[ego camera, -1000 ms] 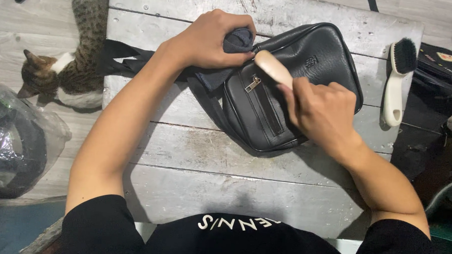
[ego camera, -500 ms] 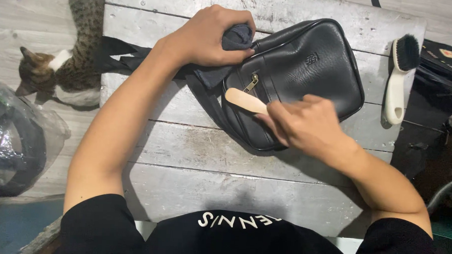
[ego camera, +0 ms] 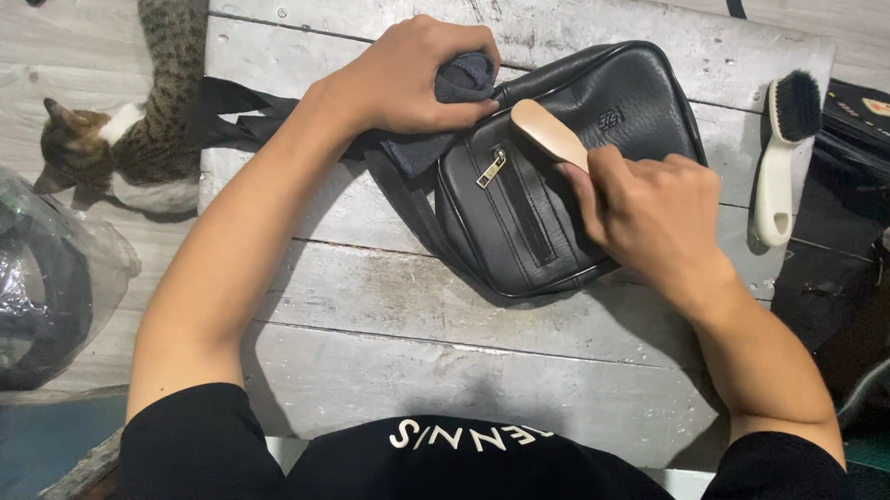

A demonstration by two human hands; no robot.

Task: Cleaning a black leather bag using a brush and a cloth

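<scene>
A black leather bag (ego camera: 608, 98) with a front zip lies on a weathered wooden table (ego camera: 413, 308). My right hand (ego camera: 653, 213) grips a pale wooden brush (ego camera: 548, 133) and presses it on the bag's front, handle pointing up-left. My left hand (ego camera: 407, 76) holds a dark grey cloth (ego camera: 461, 83) bunched at the bag's top-left corner, pinning the bag there. The bag's black strap (ego camera: 238, 115) trails off to the left under my forearm.
A second brush (ego camera: 779, 153) with white handle and black bristles lies at the table's right edge. A tabby cat (ego camera: 138, 141) lies on the floor to the left. A clear plastic bag (ego camera: 30, 285) of dark items sits lower left. Dark gear (ego camera: 861, 196) crowds the right.
My right hand has slid the wooden brush down the bag's front and then back up and to the right across it. My left hand has stayed on the cloth.
</scene>
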